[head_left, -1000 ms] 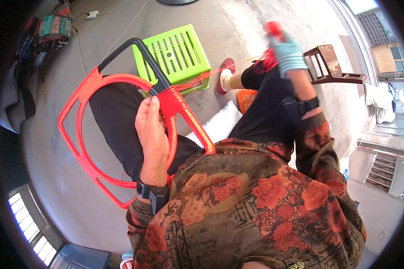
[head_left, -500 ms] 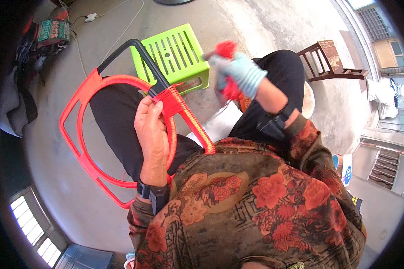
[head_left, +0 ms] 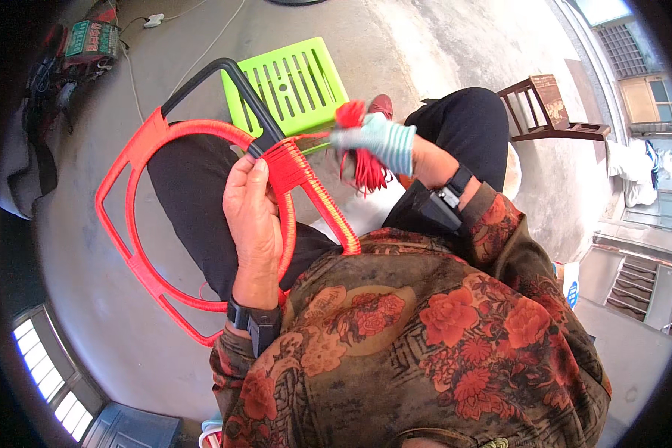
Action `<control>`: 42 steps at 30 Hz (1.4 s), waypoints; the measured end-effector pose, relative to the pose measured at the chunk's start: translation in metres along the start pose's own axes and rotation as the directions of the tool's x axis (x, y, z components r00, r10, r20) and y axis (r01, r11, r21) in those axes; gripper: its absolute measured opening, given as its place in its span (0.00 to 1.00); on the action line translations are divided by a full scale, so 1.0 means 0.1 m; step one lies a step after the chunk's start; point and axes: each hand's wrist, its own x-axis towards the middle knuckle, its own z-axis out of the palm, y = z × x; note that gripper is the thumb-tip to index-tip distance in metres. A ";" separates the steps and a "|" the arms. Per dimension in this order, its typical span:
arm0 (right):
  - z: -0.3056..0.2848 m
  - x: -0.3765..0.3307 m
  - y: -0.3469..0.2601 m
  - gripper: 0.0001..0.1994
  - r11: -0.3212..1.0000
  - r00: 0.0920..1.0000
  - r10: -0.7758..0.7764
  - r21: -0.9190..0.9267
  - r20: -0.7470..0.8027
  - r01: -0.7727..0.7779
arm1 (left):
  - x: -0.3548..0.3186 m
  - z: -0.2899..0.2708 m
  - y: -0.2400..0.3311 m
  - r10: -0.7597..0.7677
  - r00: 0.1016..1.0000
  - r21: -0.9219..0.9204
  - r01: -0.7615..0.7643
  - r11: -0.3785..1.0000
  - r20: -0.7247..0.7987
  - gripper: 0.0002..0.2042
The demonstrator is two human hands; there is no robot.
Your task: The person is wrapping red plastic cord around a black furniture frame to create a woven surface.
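Observation:
A frame [head_left: 131, 194] with a round ring inside leans over my left thigh, mostly wrapped in red cord. Its far left corner and upper bar are bare black tube [head_left: 248, 93]. My left hand [head_left: 254, 198], bare, pinches the frame where the wrapping meets the black tube. To the right, my right hand [head_left: 377, 142], in a pale blue-and-white striped glove, is closed around a bundle of red cord [head_left: 369, 172]. Loose ends hang below the fist, and a tuft sticks out above. One red strand runs from the wrapped bar to this hand.
A lime-green slotted plastic stool [head_left: 291, 86] stands just beyond the frame. At the right is a small brown wooden chair [head_left: 549, 112]. A white cable [head_left: 209, 52] crosses the floor at the upper left, near a cluttered dark heap [head_left: 60, 82].
My right hand has moved down and slightly left with the cord bundle, and the strand to the frame now shows stretched. My left hand has kept its hold on the frame.

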 end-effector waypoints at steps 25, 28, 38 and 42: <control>0.30 0.03 0.12 0.17 0.999 0.994 -0.003 -0.052 0.112 0.009 | 0.03 -0.01 -0.04 0.000 0.996 0.046 0.004 0.999 -0.084 0.07; 0.24 -0.02 0.00 0.14 0.998 0.998 0.041 0.040 0.047 -0.043 | 0.03 -0.01 -0.03 -0.027 0.996 0.024 0.029 0.999 -0.084 0.08; 0.02 -0.03 -0.06 0.13 0.736 0.993 -0.111 0.669 -0.033 0.105 | 0.00 0.01 0.01 -0.101 0.992 0.034 0.104 0.994 -0.077 0.08; 0.06 0.02 -0.10 0.14 0.607 0.962 -0.273 0.778 0.014 0.161 | 0.00 0.01 0.01 -0.079 0.993 0.055 0.084 0.995 -0.086 0.07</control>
